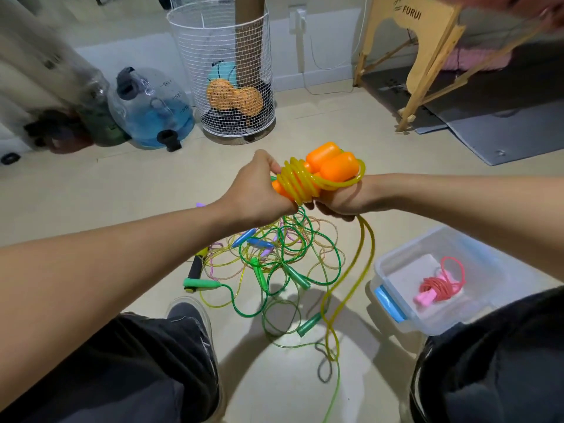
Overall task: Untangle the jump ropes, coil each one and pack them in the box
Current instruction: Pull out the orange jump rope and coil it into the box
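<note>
A yellow jump rope (300,181) with two orange handles (331,164) is wound several turns around its own handles. My left hand (258,190) grips the wound bundle from the left. My right hand (341,198) holds it from below on the right, and the loose yellow tail (367,257) hangs from it to the floor. Below lies a tangled pile of ropes (274,261), green, yellow and pinkish, with green, blue and purple handles. A clear plastic box (396,264) with a blue latch stands at the right, holding a coiled red rope with pink handles (439,288).
A white wire basket (225,47) with balls and a blue water jug (152,108) stand on the floor ahead. A wooden folding frame (424,56) and a grey mat (500,129) are at the far right. My legs and a shoe (189,319) frame the pile.
</note>
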